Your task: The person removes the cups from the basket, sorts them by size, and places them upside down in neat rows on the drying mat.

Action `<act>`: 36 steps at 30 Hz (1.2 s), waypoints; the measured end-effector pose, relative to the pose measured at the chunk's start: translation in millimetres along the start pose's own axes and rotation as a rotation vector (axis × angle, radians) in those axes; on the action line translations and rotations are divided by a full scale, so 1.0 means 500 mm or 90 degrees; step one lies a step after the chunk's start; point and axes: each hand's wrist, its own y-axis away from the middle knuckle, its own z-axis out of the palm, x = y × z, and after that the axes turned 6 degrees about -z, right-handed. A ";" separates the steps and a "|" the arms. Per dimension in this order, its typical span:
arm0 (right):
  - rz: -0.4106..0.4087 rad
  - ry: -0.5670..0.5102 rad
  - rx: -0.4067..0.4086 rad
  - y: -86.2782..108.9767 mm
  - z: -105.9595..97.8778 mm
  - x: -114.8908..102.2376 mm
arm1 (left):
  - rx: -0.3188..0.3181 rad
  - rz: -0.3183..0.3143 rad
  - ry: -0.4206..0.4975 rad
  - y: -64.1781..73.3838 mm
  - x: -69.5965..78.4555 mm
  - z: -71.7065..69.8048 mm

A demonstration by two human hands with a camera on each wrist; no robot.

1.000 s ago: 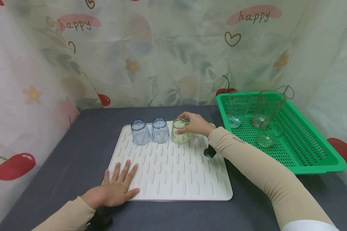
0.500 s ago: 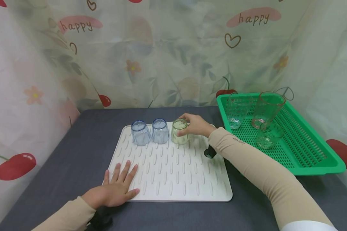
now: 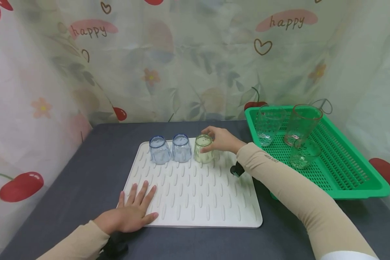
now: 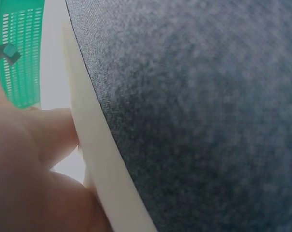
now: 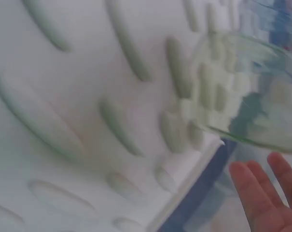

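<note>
My right hand [image 3: 223, 140] grips a pale green drinking glass [image 3: 203, 155], thumb on the near side and fingers behind. The glass stands bottom up on a white ridged mat [image 3: 195, 202]; the right wrist view shows its clear wall [image 5: 261, 111] beside the fingers [image 5: 254, 191]. To its left are two upside-down blue glasses, the nearer one [image 3: 181, 150] and the far-left one [image 3: 159, 151], standing side by side. My left hand [image 3: 130, 215] rests with spread fingers on the mat's front left corner. In the left wrist view its thumb [image 4: 54, 133] lies by the mat's edge.
A green slotted basket [image 3: 347, 177] sits at the right of the dark table [image 3: 78, 191]. Inside it stand a tall clear glass [image 3: 269, 124], a pink-rimmed glass [image 3: 300, 122] and a small clear glass [image 3: 304, 155]. A printed curtain [image 3: 188, 61] hangs behind.
</note>
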 end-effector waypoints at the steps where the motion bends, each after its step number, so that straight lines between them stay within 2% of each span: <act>1: -0.004 -0.004 0.003 0.001 -0.005 -0.001 | 0.000 0.000 -0.001 -0.001 0.001 0.000; 6: -0.016 -0.035 0.019 0.009 -0.038 -0.014 | -0.005 0.000 0.000 -0.003 0.004 0.001; 10: -0.036 -0.055 0.031 0.030 -0.078 -0.042 | -0.008 0.000 -0.003 -0.005 0.008 0.002; 16: -0.049 -0.071 0.060 0.082 -0.172 -0.087 | -0.012 -0.002 -0.006 -0.004 0.014 -0.002; 21: -0.047 -0.052 0.100 0.144 -0.247 -0.096 | -0.005 -0.001 -0.002 -0.002 0.009 0.001; 25: -0.026 -0.029 0.132 0.194 -0.289 -0.073 | 0.003 0.001 0.005 -0.001 0.003 0.003; 30: 0.011 -0.014 0.161 0.250 -0.320 -0.012 | 0.001 0.000 0.008 0.000 -0.001 0.004; 36: 0.010 -0.076 0.201 0.305 -0.343 0.071 | -0.003 0.002 0.005 -0.002 -0.002 0.003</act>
